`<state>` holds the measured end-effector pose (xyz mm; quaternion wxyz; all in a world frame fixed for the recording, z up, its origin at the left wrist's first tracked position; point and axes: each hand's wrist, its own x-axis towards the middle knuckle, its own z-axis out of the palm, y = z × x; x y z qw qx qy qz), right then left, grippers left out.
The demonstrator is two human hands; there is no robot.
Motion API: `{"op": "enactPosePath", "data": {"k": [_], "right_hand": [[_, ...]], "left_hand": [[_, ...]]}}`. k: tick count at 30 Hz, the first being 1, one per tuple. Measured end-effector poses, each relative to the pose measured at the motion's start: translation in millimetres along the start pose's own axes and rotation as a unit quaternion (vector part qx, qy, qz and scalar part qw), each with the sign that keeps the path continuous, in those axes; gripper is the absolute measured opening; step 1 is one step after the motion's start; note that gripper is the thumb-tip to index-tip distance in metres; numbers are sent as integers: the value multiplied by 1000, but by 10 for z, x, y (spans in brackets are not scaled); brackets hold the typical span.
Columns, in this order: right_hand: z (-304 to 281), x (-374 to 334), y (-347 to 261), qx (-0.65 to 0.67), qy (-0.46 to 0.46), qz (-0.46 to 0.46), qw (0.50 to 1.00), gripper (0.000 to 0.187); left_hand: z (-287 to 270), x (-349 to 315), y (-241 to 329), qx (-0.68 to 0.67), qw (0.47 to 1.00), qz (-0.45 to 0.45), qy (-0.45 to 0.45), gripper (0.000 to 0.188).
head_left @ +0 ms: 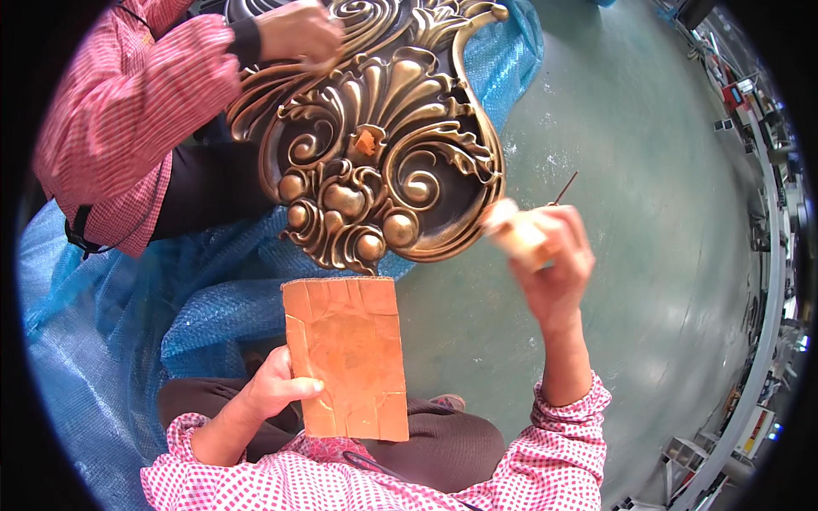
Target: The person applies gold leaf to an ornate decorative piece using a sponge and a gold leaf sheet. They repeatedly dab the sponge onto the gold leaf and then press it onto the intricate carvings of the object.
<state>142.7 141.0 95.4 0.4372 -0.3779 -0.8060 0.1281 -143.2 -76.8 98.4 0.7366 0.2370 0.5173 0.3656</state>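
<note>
My left hand (277, 383) grips the lower left edge of a flat brown cardboard piece (349, 349), thumb on its face, above my lap. My right hand (554, 260) is raised beside the lower right rim of a large carved ornament (345, 200). Its fingers are closed on a pale, orange-tinged thing (515, 232), smeared by motion. A thin dark stick (566, 188) juts out behind these fingers. The ornament has bronze-gold scrolls, leaves and balls over a dark ground. A small orange scrap (366, 142) lies on its middle.
Blue bubble wrap (221, 319) spreads under the ornament and to the left. Another person in a red checked sleeve (141, 119) has a blurred hand (298, 36) over the ornament's upper left. Green floor (648, 230) extends right, with shelving and equipment (754, 409) at the far edge.
</note>
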Motion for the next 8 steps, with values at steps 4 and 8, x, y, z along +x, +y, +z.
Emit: {"op": "enactPosePath", "data": {"k": [4,8], "right_hand": [[70,314,-109,-105,-103,-88,985,26],[3,476,29,-77,-61,-8,995,21]], "left_hand": [[18,31,87,11,1000,7,-18,47],[-59,7,111,41,999,27,-22,48]]}}
